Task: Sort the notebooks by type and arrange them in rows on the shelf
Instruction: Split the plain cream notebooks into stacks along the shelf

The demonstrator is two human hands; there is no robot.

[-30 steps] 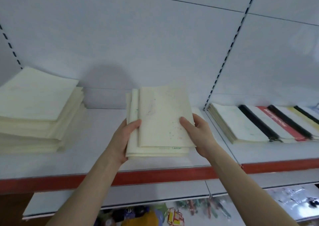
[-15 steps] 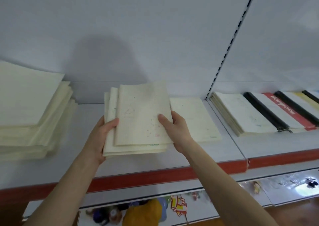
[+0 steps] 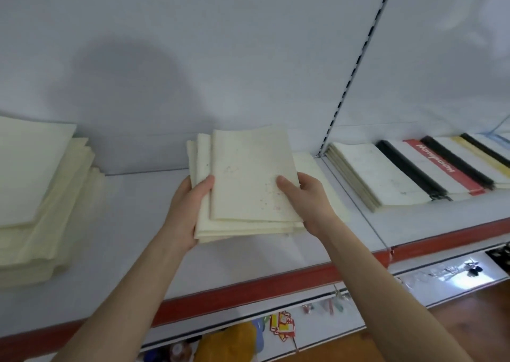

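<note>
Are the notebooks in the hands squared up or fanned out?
Fanned out: the held notebooks show stepped left edges between the left hand and right hand.

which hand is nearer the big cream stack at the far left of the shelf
Left. The left hand grips the left edge of the held notebooks, on the side facing the cream stack. The right hand grips their right edge, farther away.

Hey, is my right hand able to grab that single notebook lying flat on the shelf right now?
Probably not yet: the right hand is busy gripping the held stack, which also covers most of the flat notebook.
</note>
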